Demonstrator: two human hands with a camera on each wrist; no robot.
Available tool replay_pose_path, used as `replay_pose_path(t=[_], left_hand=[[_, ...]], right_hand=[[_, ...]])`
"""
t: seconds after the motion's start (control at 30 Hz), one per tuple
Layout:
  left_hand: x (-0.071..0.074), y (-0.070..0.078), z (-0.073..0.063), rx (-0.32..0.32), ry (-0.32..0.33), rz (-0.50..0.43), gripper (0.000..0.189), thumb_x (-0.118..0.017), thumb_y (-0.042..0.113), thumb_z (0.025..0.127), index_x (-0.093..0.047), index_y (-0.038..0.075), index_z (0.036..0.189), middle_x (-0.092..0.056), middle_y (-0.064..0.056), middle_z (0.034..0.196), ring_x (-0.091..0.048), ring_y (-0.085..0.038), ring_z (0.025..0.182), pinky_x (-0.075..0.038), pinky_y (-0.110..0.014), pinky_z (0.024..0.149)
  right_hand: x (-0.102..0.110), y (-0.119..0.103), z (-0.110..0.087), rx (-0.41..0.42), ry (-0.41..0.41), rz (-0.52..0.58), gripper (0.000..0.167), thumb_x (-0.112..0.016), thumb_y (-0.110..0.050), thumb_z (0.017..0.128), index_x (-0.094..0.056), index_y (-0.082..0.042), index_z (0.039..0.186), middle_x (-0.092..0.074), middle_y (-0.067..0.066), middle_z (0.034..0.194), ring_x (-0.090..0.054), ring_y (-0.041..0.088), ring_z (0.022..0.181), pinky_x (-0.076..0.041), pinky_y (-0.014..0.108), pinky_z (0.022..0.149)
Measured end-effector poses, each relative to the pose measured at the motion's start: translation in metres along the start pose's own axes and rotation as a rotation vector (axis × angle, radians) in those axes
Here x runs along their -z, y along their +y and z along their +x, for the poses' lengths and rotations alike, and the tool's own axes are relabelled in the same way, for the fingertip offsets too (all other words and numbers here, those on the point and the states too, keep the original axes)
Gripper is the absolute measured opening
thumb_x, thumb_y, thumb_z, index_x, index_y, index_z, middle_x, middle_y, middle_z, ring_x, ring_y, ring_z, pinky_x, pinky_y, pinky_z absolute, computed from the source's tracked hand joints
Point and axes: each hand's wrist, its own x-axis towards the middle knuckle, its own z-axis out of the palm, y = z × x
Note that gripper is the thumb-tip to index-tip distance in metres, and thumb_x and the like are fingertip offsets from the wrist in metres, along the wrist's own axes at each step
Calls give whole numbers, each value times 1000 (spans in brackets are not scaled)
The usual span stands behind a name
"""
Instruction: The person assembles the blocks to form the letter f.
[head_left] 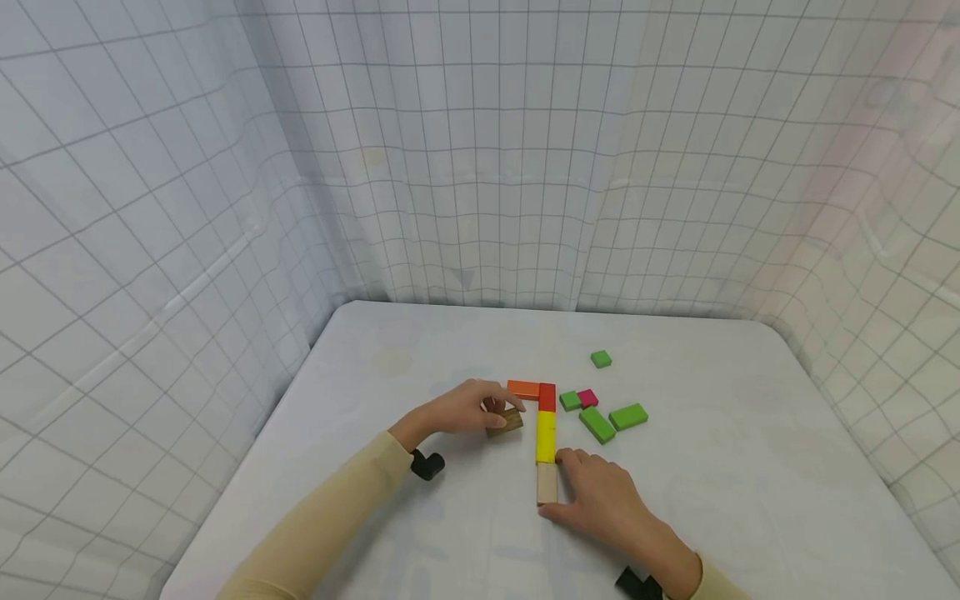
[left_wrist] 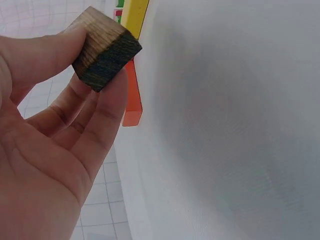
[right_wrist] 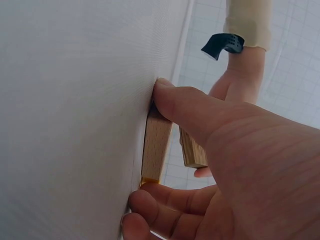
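My left hand point(head_left: 468, 406) pinches a dark brown wooden block point(left_wrist: 107, 47) between thumb and fingers, held above the table, left of a line of blocks. The line runs from a red block point(head_left: 547, 397) through a yellow section point(head_left: 546, 437) to a pale wooden block point(head_left: 547, 483) at the near end. An orange block point(head_left: 522, 389) lies crosswise, its right end against the red one. Down on the table, my right hand point(head_left: 606, 500) holds the pale block, thumb at its near end and fingers beside the yellow joint.
Right of the line lie two longer green blocks point(head_left: 628, 416), a small green block point(head_left: 570, 401) touching a pink block point(head_left: 587, 398), and another small green block point(head_left: 601, 358) farther back. White gridded curtains point(head_left: 465, 167) surround the white table point(head_left: 750, 433).
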Motion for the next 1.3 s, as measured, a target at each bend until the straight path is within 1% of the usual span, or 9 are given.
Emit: replay_pose_path(t=[0.27,0.47,0.67,0.83,0.93,1.0,1.1,1.23,1.3], left_hand=[[5,-6,11,12,119,-68,29,-69,15,97,-69,23,125,-64,6,104,-59,-16,95,-53,-31,80],[7,-5,22,28,163,-124,28,-70,14,96,-68,20,124,-64,3,105,-59,-19,96,-54,-31,80],[10,-4,36,53,235,-180,25,-71,16,95,-67,18,120,-65,1,104,-60,-20,93,-55,-31,78],[11,-5,48,49,281,-268,24,-73,15,94,-66,18,117,-65,-2,105,-63,-22,93,-57,-32,77],[13,-5,56,49,306,-296,27,-73,14,94,-66,15,120,-64,-4,105,-63,-23,93,-57,-32,77],[13,-5,61,52,323,-297,31,-72,14,94,-65,12,124,-64,-5,104,-63,-24,93,-57,-32,77],[14,-6,69,62,350,-276,32,-72,15,95,-66,12,126,-64,-6,102,-63,-24,91,-57,-31,76],[13,-5,80,89,378,-254,27,-73,18,95,-67,17,121,-63,-4,100,-63,-22,90,-57,-29,76],[12,-4,85,97,388,-263,27,-74,19,94,-67,17,120,-63,-5,100,-63,-22,91,-57,-29,76]], right_hand=[[-1,3,1,5,2,-4,81,-81,-65,72,-58,-10,128,-62,0,100,-53,15,79,-53,41,71],[0,2,0,9,-1,8,81,-81,-64,72,-58,-9,127,-62,0,98,-53,15,79,-53,41,70],[-1,3,1,-1,-14,1,82,-81,-65,72,-58,-10,128,-62,-1,99,-52,15,79,-53,40,71],[-2,4,0,1,-21,15,81,-81,-64,72,-58,-10,128,-61,-1,99,-52,15,79,-53,41,72],[-2,4,0,4,-20,16,81,-82,-64,73,-58,-9,128,-61,-1,99,-52,15,79,-52,41,71],[-3,4,0,2,-20,13,81,-82,-64,72,-58,-10,128,-61,-1,99,-52,15,80,-53,41,72],[-2,3,1,-1,-18,7,81,-82,-64,72,-58,-10,128,-62,0,100,-53,15,80,-53,41,72],[-2,3,1,-5,-21,6,82,-82,-65,72,-58,-10,128,-63,1,101,-53,16,80,-53,42,73],[-2,2,1,-7,-27,9,82,-82,-65,72,-58,-10,128,-63,2,102,-53,16,81,-54,43,74]])
